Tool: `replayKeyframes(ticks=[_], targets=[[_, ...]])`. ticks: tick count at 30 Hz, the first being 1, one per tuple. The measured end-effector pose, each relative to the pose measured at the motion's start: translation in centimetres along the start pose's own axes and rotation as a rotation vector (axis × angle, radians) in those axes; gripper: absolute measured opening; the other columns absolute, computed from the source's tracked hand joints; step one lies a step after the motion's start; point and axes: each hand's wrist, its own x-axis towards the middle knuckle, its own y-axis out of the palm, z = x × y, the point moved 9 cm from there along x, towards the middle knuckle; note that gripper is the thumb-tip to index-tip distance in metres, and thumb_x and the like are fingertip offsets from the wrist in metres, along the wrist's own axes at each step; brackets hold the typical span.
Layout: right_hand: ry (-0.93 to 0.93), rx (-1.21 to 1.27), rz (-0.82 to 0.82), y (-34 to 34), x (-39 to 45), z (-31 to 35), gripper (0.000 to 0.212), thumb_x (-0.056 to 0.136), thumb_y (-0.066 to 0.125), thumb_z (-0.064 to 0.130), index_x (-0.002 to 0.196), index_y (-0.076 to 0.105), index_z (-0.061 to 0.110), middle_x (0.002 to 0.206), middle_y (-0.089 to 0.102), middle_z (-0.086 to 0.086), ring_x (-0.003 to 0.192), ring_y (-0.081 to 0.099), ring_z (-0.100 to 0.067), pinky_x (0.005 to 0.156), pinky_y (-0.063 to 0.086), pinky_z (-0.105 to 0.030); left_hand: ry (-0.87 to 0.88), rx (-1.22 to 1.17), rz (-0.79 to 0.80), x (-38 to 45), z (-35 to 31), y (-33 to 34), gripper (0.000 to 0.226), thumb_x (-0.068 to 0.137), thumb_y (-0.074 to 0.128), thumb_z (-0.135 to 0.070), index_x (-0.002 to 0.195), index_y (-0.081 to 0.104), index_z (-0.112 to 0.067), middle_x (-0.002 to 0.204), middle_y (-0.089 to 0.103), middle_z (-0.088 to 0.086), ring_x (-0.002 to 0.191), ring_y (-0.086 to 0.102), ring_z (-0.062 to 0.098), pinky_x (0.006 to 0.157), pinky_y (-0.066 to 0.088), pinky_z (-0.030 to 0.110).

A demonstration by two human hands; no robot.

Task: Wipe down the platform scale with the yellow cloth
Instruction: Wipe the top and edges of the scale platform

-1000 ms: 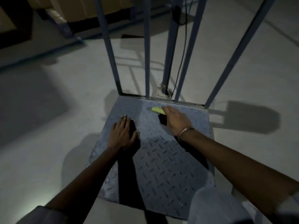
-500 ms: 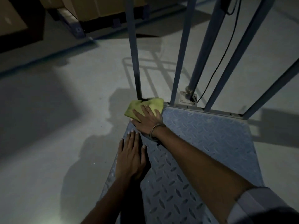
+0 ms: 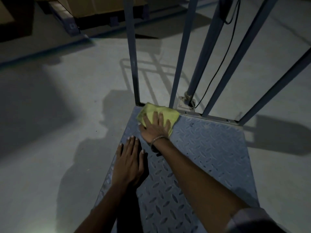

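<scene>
right hand (image 3: 155, 126) lies flat, fingers spread, pressing the yellow cloth (image 3: 158, 115) onto the far left corner of the platform scale (image 3: 210, 148) (no closed grip, palm pressure only). left hand (image 3: 129, 163) rests open on the plate, holding nothing, likely bracing the reach.

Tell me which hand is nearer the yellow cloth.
Right. The right hand lies flat on the yellow cloth at the platform's far left corner; the left hand rests on bare plate behind it.
</scene>
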Motion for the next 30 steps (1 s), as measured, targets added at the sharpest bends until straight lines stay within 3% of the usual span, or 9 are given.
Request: replayKeyframes(ticks=[4,9,12,16,19,22,25,28,30], targets=[[-0.224,-0.084,0.036,0.2,0.2,1.2,0.053,0.105,0.018,0.060,0.157,0.010,0.054,0.172,-0.003,0.009,0.158,-0.008,-0.018,0.123,-0.006,-0.054,0.031,0.009,-0.067,-0.1,-0.5,-0.6,0.058,0.108,0.030,-0.031,0.147,0.054,0.004,0.157,0.049,0.021,0.148,0.047,0.035,0.122,0.028,0.049],[0.076,0.009,-0.076,-2.5,-2.9,-8.7,0.061,0.102,0.015,0.067,0.159,0.007,0.050,0.172,-0.006,0.012,0.158,-0.009,-0.017,0.124,-0.005,-0.052,0.044,-0.012,-0.006,-0.4,-0.9,-0.4,0.062,0.108,0.035,-0.044,0.155,0.048,-0.007,0.165,0.042,0.011,0.156,0.035,0.025,0.127,0.025,0.046],[0.152,0.013,-0.111,-2.7,-3.0,-8.1,0.063,0.103,0.026,0.060,0.161,0.008,0.043,0.172,-0.005,0.004,0.158,-0.009,-0.025,0.123,-0.003,-0.058,0.151,-0.038,0.025,-0.4,-2.1,0.0,0.061,0.107,0.044,-0.046,0.156,0.048,-0.010,0.165,0.042,0.008,0.157,0.033,0.022,0.127,0.027,0.047],[-0.023,0.023,-0.031,-1.3,-2.0,-3.8,0.058,0.105,0.030,0.049,0.161,0.014,0.044,0.173,-0.005,0.004,0.159,-0.009,-0.021,0.124,-0.006,-0.057,0.208,-0.081,0.014,0.2,-2.3,0.5,0.056,0.108,0.039,-0.043,0.150,0.055,-0.008,0.159,0.051,0.009,0.149,0.046,0.026,0.122,0.035,0.047],[-0.087,0.059,0.012,-1.8,-2.7,-5.8,0.054,0.106,0.026,0.050,0.159,0.015,0.049,0.172,-0.006,0.010,0.158,-0.009,-0.013,0.125,-0.007,-0.049,0.173,-0.085,0.030,0.5,-2.0,0.5,0.061,0.110,0.029,-0.047,0.148,0.058,-0.008,0.155,0.055,0.011,0.146,0.050,0.029,0.122,0.034,0.046],[0.056,0.116,-0.039,-3.5,-4.1,-11.7,0.053,0.106,0.022,0.056,0.158,0.013,0.051,0.172,-0.004,0.011,0.158,-0.008,-0.015,0.125,-0.005,-0.050,0.016,-0.076,0.098,0.8,-3.5,1.0,0.070,0.105,0.032,-0.054,0.144,0.059,-0.002,0.155,0.054,0.018,0.148,0.046,0.035,0.123,0.033,0.057],[0.301,0.099,-0.108,-4.2,-4.9,-15.8,0.065,0.102,0.022,0.066,0.161,0.008,0.043,0.173,-0.006,0.005,0.158,-0.009,-0.020,0.125,-0.004,-0.054,-0.110,-0.054,0.152,0.6,-5.5,1.8,0.077,0.102,0.031,-0.057,0.150,0.050,0.000,0.162,0.042,0.020,0.155,0.032,0.035,0.128,0.014,0.063],[0.395,0.119,-0.163,-4.0,-4.4,-13.8,0.074,0.099,0.027,0.068,0.163,0.005,0.037,0.173,-0.006,-0.002,0.158,-0.009,-0.026,0.122,-0.003,-0.060,0.030,-0.052,0.066,0.3,-7.3,1.3,0.071,0.103,0.037,-0.053,0.155,0.045,-0.005,0.169,0.034,0.014,0.159,0.026,0.029,0.126,0.018,0.065],[0.283,0.073,-0.152,-3.3,-4.0,-11.8,0.066,0.102,0.027,0.061,0.162,0.006,0.041,0.173,-0.005,-0.001,0.158,-0.009,-0.026,0.123,-0.002,-0.059,0.150,-0.105,0.029,0.2,-8.0,1.1,0.067,0.104,0.040,-0.049,0.156,0.046,-0.008,0.170,0.032,0.010,0.160,0.024,0.025,0.123,0.026,0.062]])
